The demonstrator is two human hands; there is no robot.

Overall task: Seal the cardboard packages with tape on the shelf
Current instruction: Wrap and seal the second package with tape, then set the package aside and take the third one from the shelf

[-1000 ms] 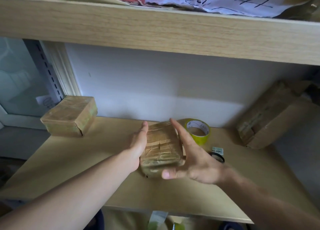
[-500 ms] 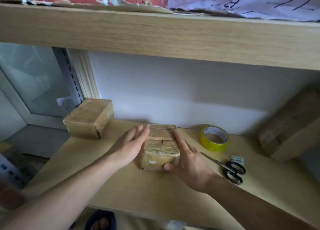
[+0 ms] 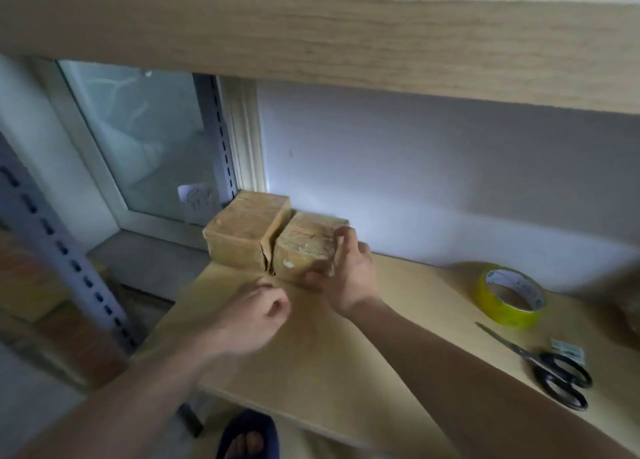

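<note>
Pale wood makes the shelf board that carries everything, and a second thick board of the same wood runs above it. Behind is a plain white wall; at the left there is a window with frosted glass and a grey metal post with slots.

Two tape-wrapped brown cardboard packages stand at the back left corner of the shelf board, side by side and touching. The right hand grasps the right package, with its fingers curled over the right edge and the thumb on the front face. The left package stands free. The left hand is loosely curled just in front of them and holds nothing; it is blurred.

A yellow roll of tape lies well apart at the right, and black-handled scissors lie near it, beside a small printed label.

At the far right edge some brown object is cut off and too blurred to name. Red and white things on the upper board are also cut off. Below, a foot in a dark blue slipper shows partly.
</note>
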